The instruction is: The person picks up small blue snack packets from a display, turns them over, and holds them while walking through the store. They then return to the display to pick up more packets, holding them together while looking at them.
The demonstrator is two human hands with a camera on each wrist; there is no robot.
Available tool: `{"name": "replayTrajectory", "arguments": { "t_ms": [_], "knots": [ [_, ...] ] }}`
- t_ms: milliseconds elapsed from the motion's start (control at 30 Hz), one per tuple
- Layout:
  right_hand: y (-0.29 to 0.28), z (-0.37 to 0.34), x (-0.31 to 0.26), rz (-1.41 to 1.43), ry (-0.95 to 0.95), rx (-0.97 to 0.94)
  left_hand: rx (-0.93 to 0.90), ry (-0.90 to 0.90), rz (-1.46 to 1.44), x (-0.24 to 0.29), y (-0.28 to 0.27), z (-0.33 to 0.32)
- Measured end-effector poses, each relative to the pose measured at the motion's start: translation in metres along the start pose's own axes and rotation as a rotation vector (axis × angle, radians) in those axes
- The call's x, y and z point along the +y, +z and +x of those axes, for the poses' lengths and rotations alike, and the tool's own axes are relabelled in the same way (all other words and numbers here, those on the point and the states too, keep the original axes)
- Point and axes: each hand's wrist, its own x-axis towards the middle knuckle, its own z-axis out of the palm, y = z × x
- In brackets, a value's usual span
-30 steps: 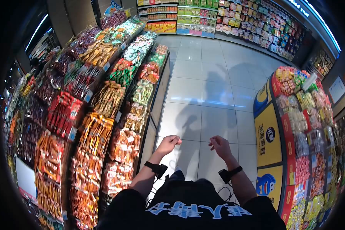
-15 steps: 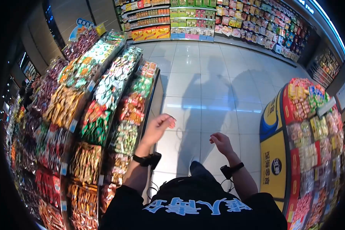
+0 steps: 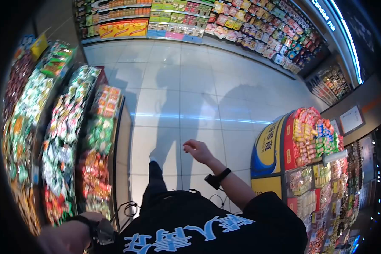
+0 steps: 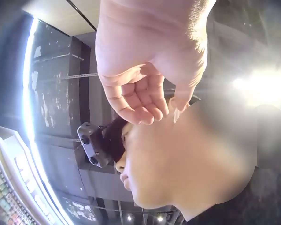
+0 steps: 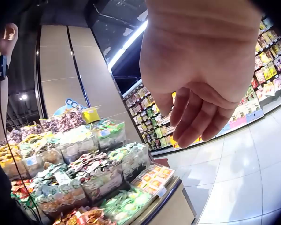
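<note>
My left hand [image 3: 63, 240] is blurred at the bottom left of the head view, raised close to the camera over the packed snacks. The left wrist view shows its fingers [image 4: 136, 96] loosely bent with nothing between them, overlapping the side of a person's head. My right hand [image 3: 198, 151] hangs in front of the body over the tiled floor. Its relaxed fingers [image 5: 199, 117] hold nothing in the right wrist view. Nearest to it on the right is a round-ended candy stand [image 3: 267, 148] with yellow and red panels.
A tiered snack display [image 3: 63, 139] lines the left side, with small packs in several rows. Pale floor tiles [image 3: 169, 93] run ahead to wall shelves [image 3: 178, 19] of packaged goods. A thin black cable [image 3: 127, 209] loops by the waist. One foot [image 3: 154, 167] is forward.
The view has moved forward and turned right, bringing the candy stand nearer. My left hand has gone from in front of the body to the lower left, up close. The right hand stays relaxed.
</note>
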Motion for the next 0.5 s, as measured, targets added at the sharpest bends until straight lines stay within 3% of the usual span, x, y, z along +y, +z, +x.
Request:
{"name": "replayTrajectory", "arguments": {
  "t_ms": [67, 300, 500],
  "knots": [
    [-0.01, 0.069, -0.006, -0.036, 0.02, -0.022, 0.021, 0.162, -0.042, -0.064, -0.032, 0.018],
    [-0.049, 0.281, -0.043, 0.099, 0.015, 0.019, -0.086, 0.141, -0.071, -0.246, -0.183, 0.068],
    [-0.083, 0.463, -0.017, 0.096, 0.052, -0.026, -0.138, 0.107, -0.005, -0.396, -0.288, 0.073]
  ]
}}
